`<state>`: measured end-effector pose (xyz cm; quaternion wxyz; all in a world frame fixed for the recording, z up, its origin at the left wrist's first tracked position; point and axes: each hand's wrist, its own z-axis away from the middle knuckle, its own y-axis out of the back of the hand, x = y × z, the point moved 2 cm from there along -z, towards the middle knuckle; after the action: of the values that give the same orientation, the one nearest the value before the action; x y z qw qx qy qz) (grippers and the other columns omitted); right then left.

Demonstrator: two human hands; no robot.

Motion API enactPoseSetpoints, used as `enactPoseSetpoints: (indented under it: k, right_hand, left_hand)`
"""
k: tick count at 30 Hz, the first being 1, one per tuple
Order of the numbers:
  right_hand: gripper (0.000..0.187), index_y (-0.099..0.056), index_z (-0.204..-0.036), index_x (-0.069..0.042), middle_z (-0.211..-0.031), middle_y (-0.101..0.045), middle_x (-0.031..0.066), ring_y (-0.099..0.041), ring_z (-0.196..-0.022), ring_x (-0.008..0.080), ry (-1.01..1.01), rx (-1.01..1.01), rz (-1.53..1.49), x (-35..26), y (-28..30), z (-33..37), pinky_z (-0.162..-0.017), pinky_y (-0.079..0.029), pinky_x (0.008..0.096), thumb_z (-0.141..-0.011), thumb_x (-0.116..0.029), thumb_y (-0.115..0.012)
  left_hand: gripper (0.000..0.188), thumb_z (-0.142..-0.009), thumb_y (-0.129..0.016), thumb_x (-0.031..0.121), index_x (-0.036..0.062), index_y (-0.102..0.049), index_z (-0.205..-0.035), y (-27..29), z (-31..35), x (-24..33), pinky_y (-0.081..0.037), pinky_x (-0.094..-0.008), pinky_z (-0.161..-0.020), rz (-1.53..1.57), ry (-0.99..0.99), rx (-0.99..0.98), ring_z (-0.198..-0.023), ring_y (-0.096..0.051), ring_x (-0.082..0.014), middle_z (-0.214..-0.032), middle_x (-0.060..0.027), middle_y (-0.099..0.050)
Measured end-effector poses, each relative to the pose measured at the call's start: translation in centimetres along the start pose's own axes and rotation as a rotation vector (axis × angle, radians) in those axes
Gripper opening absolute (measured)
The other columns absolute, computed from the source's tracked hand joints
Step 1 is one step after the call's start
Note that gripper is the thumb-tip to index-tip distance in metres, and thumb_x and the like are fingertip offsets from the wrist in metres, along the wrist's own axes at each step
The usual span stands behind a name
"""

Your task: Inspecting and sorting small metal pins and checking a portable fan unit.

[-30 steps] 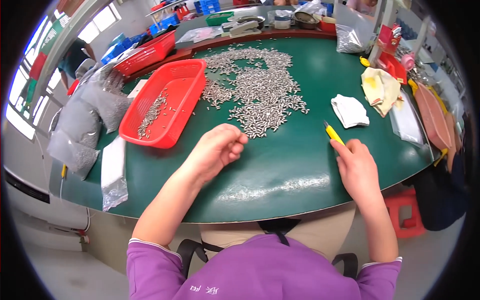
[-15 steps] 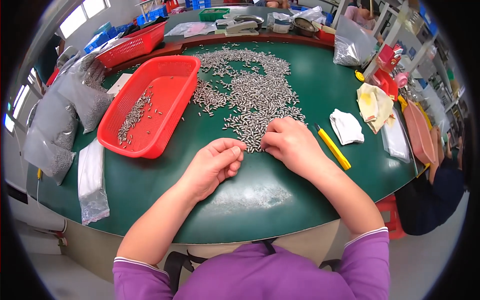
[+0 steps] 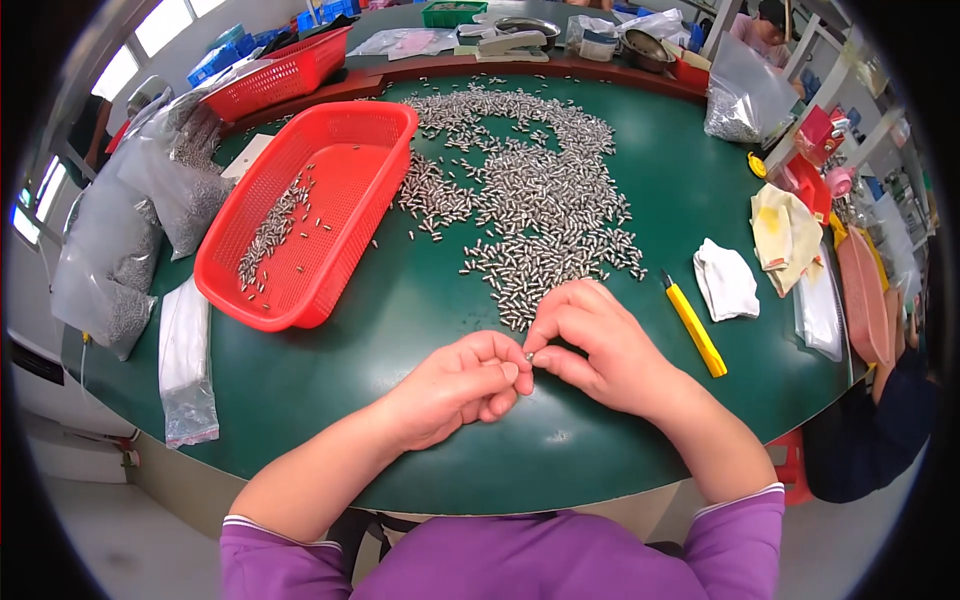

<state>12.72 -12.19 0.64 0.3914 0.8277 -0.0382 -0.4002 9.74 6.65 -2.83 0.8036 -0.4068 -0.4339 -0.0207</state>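
A large heap of small silvery metal pieces, short and rod-like (image 3: 545, 190), spreads over the green table (image 3: 640, 450). In front of its near end, my right hand (image 3: 590, 345) pinches one small metal piece (image 3: 530, 357) between thumb and fingertips. My left hand (image 3: 465, 390) meets it there, thumb laid on curled fingers; what lies inside those fingers is hidden. To the left stands a red perforated plastic basket (image 3: 345, 235), with a loose strip of the same metal pieces (image 3: 270, 240) on its bottom.
A yellow utility knife (image 3: 695, 330), a white cloth (image 3: 726, 280) and a stained glove (image 3: 783, 235) lie to the right. Clear bags of metal pieces (image 3: 110, 270) line the left edge, beside a pack of plastic bags (image 3: 185, 350). Another person's arm (image 3: 885, 340) shows at far right.
Both hands have drawn back from the heap toward me and come together. A small metal piece now shows in the right fingertips. The whole view has shifted slightly.
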Motion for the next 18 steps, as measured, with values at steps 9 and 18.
enactPoseSetpoints:
  k: [9, 18]
  right_hand:
    - [0.019, -0.069, -0.092, -0.013, -0.089, -0.057, 0.0014, -0.056, -0.086, 0.0220, 0.070, 0.073, -0.003, -0.4, -0.8, 0.3, -0.076, -0.046, 0.0344, -0.074, -0.008, -0.072]
    - [0.017, -0.064, -0.088, -0.012, -0.091, -0.056, 0.0035, -0.055, -0.092, 0.0246, 0.023, 0.139, 0.299, 1.3, 0.5, 0.1, -0.078, -0.046, 0.0375, -0.072, -0.010, -0.070]
  left_hand:
    - [0.014, -0.095, -0.053, 0.017, 0.0051, -0.050, -0.102, -0.2, 0.2, 0.2, -0.039, -0.0214, -0.059, -0.121, -0.038, 0.041, -0.068, -0.049, -0.0078, -0.091, -0.0045, -0.058]
    - [0.014, -0.099, -0.046, 0.016, 0.0046, -0.053, -0.102, -0.3, 0.1, 0.1, -0.039, -0.0210, -0.055, -0.084, -0.088, 0.045, -0.064, -0.050, -0.0096, -0.090, -0.0064, -0.059]
